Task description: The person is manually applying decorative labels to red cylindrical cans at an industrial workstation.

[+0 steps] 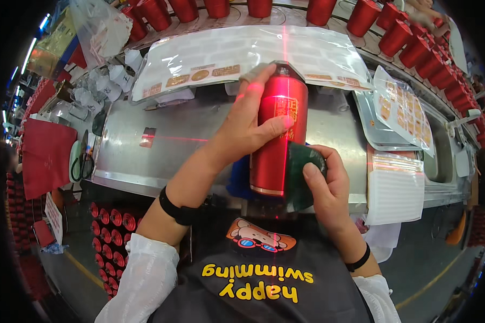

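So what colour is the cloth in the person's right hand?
Dark green; the cloth in the right hand presses against the red bottle, head view.

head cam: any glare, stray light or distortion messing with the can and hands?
Head view: a red laser cross falls on the scene, its vertical line running down the red can and its horizontal across the steel table; soft glare on the plastic-covered sheet; fisheye bends the table edge and the row of red cups, with black corners; left hand and right hand look sharp.
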The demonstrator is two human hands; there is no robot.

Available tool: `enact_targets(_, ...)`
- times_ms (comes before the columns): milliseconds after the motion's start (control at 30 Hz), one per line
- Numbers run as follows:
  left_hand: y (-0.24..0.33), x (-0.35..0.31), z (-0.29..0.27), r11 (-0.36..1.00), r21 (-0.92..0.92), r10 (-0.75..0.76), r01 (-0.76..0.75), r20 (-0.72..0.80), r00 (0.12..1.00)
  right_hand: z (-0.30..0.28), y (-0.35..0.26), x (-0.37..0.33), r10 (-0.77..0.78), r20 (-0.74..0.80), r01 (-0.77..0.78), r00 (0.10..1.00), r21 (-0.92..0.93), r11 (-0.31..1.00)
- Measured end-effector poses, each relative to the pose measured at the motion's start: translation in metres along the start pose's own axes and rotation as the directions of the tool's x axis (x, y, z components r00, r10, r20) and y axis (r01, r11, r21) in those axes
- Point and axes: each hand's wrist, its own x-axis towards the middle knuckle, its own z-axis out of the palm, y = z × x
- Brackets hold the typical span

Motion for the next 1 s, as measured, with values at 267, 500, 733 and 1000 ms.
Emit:
enact_targets(267, -0.008, 0.002, -0.004, 0.999, 0.009, 0.041, -0.04, -0.027, 0.999, 0.005, 0.003, 0.005, -0.03, 0.002, 0.03, 1.0, -0.023, 0.999)
enact_targets(500, -0.013, -0.001, -0.009, 0.997, 0.067, 0.051, -0.049, -0.025, 0.998, 0.01, 0.002, 0.004, -0.021, -0.015, 0.02, 1.0, -0.073, 0.997)
enact_targets(733, -0.01, -0.002, -0.009, 1.0, -0.024, 0.001, 0.0, 0.03, 1.0, 0.007, 0.005, 0.005, -0.024, -0.002, 0.024, 1.0, -0.085, 0.996)
enact_targets(1000, -0.012, -0.006, -0.006, 0.958, -0.285, -0.016, -0.014, -0.102, 0.995, 0.003, 0.002, 0.005, -0.045, 0.018, 0.046, 0.999, -0.074, 0.996)
